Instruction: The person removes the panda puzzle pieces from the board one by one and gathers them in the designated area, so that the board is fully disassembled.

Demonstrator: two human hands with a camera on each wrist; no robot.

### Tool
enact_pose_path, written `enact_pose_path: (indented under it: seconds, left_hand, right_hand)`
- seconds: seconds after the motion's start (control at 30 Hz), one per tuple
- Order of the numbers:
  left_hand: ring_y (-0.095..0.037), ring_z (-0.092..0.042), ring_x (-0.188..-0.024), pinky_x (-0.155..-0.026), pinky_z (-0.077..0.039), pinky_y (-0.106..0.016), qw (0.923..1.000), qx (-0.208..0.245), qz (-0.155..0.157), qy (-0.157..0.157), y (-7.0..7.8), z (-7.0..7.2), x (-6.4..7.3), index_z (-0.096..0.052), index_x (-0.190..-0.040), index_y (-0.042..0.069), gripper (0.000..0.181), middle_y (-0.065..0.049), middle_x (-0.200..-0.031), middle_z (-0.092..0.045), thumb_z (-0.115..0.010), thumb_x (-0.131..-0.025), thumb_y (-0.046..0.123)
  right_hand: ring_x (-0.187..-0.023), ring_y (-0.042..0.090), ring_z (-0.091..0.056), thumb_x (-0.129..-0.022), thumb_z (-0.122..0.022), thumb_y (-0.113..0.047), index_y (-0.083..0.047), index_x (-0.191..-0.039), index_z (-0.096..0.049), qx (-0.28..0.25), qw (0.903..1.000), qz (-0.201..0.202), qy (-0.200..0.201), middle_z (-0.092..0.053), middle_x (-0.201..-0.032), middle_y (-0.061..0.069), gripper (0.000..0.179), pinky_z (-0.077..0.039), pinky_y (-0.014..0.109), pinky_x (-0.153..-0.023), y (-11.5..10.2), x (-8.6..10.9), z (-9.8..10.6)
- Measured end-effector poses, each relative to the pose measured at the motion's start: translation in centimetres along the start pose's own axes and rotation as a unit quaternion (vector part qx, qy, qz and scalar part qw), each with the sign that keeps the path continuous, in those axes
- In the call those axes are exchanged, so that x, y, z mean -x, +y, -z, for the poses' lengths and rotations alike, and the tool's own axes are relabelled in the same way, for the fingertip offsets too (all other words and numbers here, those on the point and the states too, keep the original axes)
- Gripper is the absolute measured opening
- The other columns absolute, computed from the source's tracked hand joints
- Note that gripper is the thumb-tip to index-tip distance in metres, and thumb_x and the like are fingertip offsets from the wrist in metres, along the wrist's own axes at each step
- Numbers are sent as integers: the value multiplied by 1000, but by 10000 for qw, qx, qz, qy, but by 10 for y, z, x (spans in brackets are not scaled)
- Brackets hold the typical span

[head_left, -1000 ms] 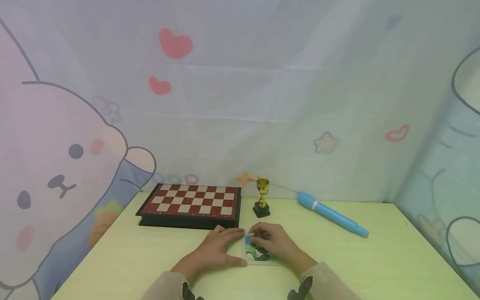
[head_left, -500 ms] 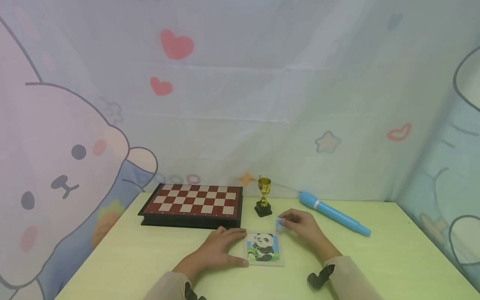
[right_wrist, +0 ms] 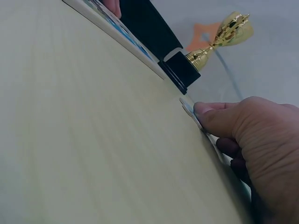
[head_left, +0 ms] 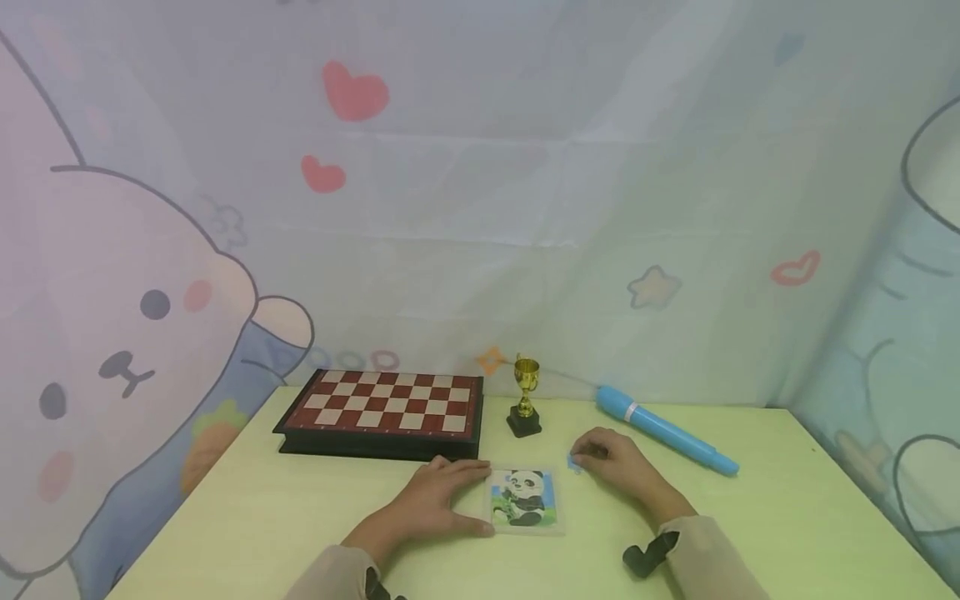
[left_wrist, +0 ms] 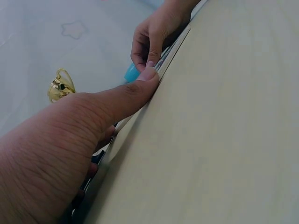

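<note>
A square panda puzzle (head_left: 525, 498) in a pale frame lies flat on the table in the head view. My left hand (head_left: 431, 500) rests at its left side, fingers touching the upper left corner and thumb the lower left one. Between thumb and fingers my right hand (head_left: 621, 468) pinches a small blue puzzle piece (head_left: 573, 463), just right of the frame. In the right wrist view this thin flat piece (right_wrist: 188, 108) is low at the tabletop; whether it touches cannot be told. The left wrist view has my left thumb (left_wrist: 135, 91) on the frame's edge.
Behind the left hand lies a red-and-white chessboard box (head_left: 382, 408). A small gold trophy (head_left: 525, 396) on a black base stands behind the puzzle. To the back right is a large blue pen-shaped object (head_left: 667, 429). A printed cloth (head_left: 480, 208) hangs behind the table.
From over the puzzle, my right hand has moved right with the blue piece, then lowered slightly beside the frame, uncovering the panda picture. My left hand has stayed at the frame's left side.
</note>
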State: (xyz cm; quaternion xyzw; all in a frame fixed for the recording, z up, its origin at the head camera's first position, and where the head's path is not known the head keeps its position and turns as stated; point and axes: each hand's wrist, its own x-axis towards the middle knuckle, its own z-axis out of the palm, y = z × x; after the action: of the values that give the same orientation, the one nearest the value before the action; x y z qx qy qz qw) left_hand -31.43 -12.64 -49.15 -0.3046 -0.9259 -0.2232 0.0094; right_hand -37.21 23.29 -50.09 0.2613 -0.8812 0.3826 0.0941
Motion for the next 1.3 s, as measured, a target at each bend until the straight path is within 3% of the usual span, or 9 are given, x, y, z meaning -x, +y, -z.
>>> enact_pose_path:
  seconds: [0.33, 0.57, 0.73, 0.83, 0.93, 1.0, 1.13, 1.3]
  left_hand:
    - [-7, -39, -99, -89, -38, -34, 10000, 11, -14, 20, 2, 4, 2, -49, -150, 30, 91, 18, -153, -43, -62, -76, 81]
    - [-7, -39, -100, -91, -38, -35, 10000, 12, 42, 0, 5, 8, -1, -48, -150, 31, 92, 18, -153, -43, -64, -75, 81]
    - [-7, -39, -99, -90, -37, -34, 10000, 50, 47, -11, 5, 7, -1, -49, -150, 30, 92, 17, -153, -43, -64, -75, 81]
    - [-7, -39, -98, -89, -37, -33, 10000, 89, 41, -19, 5, 6, 0, -49, -150, 30, 92, 17, -152, -44, -64, -75, 81]
    - [-7, -39, -99, -89, -38, -34, 10000, 84, 14, -7, 4, 5, 0, -50, -150, 30, 92, 17, -152, -44, -64, -75, 81]
    - [-7, -39, -99, -90, -38, -34, 10000, 63, -2, 8, 4, 5, 0, -50, -150, 30, 92, 17, -152, -44, -64, -75, 81]
    - [-7, -40, -99, -90, -39, -35, 10000, 66, -31, 9, 4, 5, 2, -49, -150, 29, 92, 17, -152, -45, -63, -76, 82]
    - [-7, -39, -97, -90, -38, -35, 9998, 175, -28, -50, 5, 4, 2, -49, -150, 29, 90, 16, -152, -44, -64, -77, 79]
  right_hand:
    - [-90, 10, -63, -94, -73, -22, -20, -97, -73, -8, 9999, 161, 7, -68, -96, -9, 3, -53, 32, -82, -4, -2, -1]
    - [-91, 13, -62, -96, -70, -22, -20, -101, -72, -8, 10000, 46, -10, -68, -97, -8, 5, -52, 31, -82, -6, -3, 2]
    - [-89, 10, -60, -95, -72, -23, -22, -103, -73, 49, 9995, 31, 315, -68, -96, -10, 8, -51, 32, -79, -7, -4, -2]
    - [-89, 8, -60, -94, -73, -22, -23, -103, -73, 194, 9976, 342, 578, -66, -96, -13, 9, -53, 33, -79, -15, -5, -9]
    - [-92, 9, -61, -94, -73, -20, -21, -105, -72, 514, 9921, 951, 638, -67, -99, -13, 11, -54, 36, -81, -29, -9, -23]
    - [-95, 11, -61, -94, -73, -23, -20, -105, -72, 920, 9845, 1374, 584, -68, -102, -12, 11, -53, 39, -82, -42, -13, -36]
    - [-102, 13, -60, -95, -70, -32, -24, -104, -71, 1625, 9688, 1836, 374, -69, -108, -12, 12, -50, 44, -84, -65, -18, -59]
    - [-108, 14, -58, -97, -68, -30, -23, -98, -70, 1356, 9681, 2108, 31, -63, -111, -8, 7, -52, 39, -90, -77, -17, -72]
